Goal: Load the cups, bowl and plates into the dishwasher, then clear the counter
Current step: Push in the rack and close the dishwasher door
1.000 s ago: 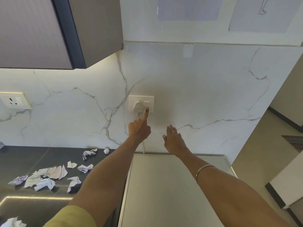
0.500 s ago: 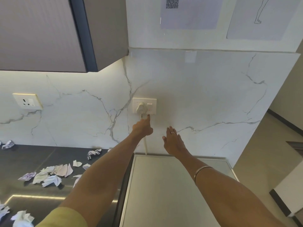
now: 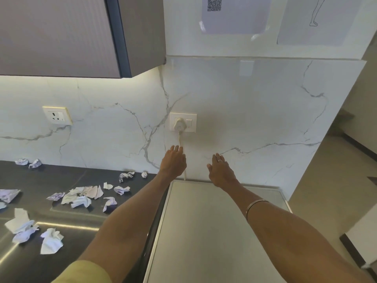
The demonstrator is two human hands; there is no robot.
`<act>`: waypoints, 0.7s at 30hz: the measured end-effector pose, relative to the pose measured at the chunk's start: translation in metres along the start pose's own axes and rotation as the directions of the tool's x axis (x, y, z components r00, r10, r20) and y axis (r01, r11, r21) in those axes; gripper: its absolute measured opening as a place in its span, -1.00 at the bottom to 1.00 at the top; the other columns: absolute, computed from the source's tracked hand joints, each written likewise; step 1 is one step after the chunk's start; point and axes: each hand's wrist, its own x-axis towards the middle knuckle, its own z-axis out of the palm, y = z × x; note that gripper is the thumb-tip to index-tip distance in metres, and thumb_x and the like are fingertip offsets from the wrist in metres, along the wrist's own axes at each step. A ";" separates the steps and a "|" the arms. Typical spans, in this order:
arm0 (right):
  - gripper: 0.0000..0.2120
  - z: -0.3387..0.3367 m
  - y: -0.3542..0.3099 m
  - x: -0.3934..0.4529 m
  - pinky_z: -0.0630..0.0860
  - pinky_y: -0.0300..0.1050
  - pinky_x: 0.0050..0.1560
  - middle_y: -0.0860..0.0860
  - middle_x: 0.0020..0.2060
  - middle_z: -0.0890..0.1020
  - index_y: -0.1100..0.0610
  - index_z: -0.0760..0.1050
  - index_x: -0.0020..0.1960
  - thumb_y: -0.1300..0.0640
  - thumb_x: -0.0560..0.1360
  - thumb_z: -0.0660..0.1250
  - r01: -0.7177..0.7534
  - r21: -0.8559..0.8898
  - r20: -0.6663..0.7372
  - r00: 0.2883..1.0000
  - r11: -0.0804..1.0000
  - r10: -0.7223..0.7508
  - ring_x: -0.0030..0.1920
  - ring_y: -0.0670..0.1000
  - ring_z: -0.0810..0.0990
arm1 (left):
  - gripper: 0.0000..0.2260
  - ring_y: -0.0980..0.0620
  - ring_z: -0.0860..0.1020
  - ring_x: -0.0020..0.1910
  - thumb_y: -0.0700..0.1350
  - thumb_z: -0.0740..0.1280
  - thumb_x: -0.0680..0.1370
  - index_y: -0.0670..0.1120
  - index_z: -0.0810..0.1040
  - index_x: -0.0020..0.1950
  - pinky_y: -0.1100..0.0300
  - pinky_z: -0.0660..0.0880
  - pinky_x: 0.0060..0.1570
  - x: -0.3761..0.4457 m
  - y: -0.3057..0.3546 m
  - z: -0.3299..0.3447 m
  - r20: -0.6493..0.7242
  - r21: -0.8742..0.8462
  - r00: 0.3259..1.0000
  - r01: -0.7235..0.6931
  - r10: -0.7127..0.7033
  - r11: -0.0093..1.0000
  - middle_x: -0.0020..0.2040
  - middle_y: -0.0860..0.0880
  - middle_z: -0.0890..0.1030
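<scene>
Since the earlier frames the left hand [image 3: 173,161] has come down from the wall socket [image 3: 183,122]: a second ago its index finger pointed at the switch beside the plug [image 3: 177,125], half a second ago it was just under the plug, and now it hangs lower, close to the white cord [image 3: 180,140] that runs down from the plug. Its fingers [image 3: 175,149] are loosely extended and hold nothing; whether they touch the cord cannot be told. The right hand [image 3: 221,173] has barely shifted. It hovers to the right of the left hand, fingers [image 3: 217,158] straight and slightly spread, empty, with a ring on one finger and a thin bangle [image 3: 255,206] on the forearm.

Both arms reach over the pale, flat top of the dishwasher [image 3: 214,231], which stands against the marble wall [image 3: 265,111] at the right end of the dark tabletop [image 3: 61,258]. No cups, bowl or plates are in view. Crumpled paper scraps [image 3: 81,198] lie scattered over the tabletop to the left, some near the far wall and others nearer the camera. A second socket [image 3: 57,115] sits on the wall further left, under the wall cabinet [image 3: 71,33]. Two paper sheets [image 3: 232,17] hang on the wall above.
</scene>
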 end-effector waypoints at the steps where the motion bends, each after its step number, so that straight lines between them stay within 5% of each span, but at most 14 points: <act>1: -0.48 0.001 0.000 -0.005 0.17 0.02 0.48 0.20 0.55 0.14 0.31 0.08 0.55 0.04 0.69 0.00 0.011 -0.007 0.004 1.000 1.000 -0.011 0.55 0.16 0.11 | -0.66 -0.16 0.44 0.29 -0.15 0.07 0.65 -0.27 0.43 0.34 -0.02 0.42 0.29 -0.006 0.002 0.000 0.001 -0.007 1.000 0.006 -0.006 1.000 0.28 -0.21 0.51; 7: -0.47 0.004 -0.004 -0.044 0.13 0.05 0.51 0.19 0.56 0.11 0.30 0.06 0.56 0.03 0.69 -0.01 0.042 0.001 0.048 0.998 0.999 -0.042 0.57 0.15 0.06 | -0.57 -0.19 0.23 0.52 -0.13 0.01 0.69 -0.29 0.24 0.52 -0.02 0.21 0.49 -0.054 0.020 -0.002 0.059 -0.017 0.998 0.039 -0.038 0.999 0.49 -0.24 0.33; 21: -0.47 0.021 -0.033 -0.164 0.16 0.08 0.48 0.21 0.54 0.16 0.32 0.09 0.54 0.02 0.69 0.00 0.051 -0.004 0.121 0.991 0.999 -0.050 0.54 0.18 0.11 | -0.54 -0.15 0.10 0.58 -0.11 -0.04 0.69 -0.25 0.12 0.58 -0.03 0.08 0.55 -0.198 0.027 0.010 0.234 -0.067 0.962 0.160 -0.140 0.985 0.58 -0.20 0.17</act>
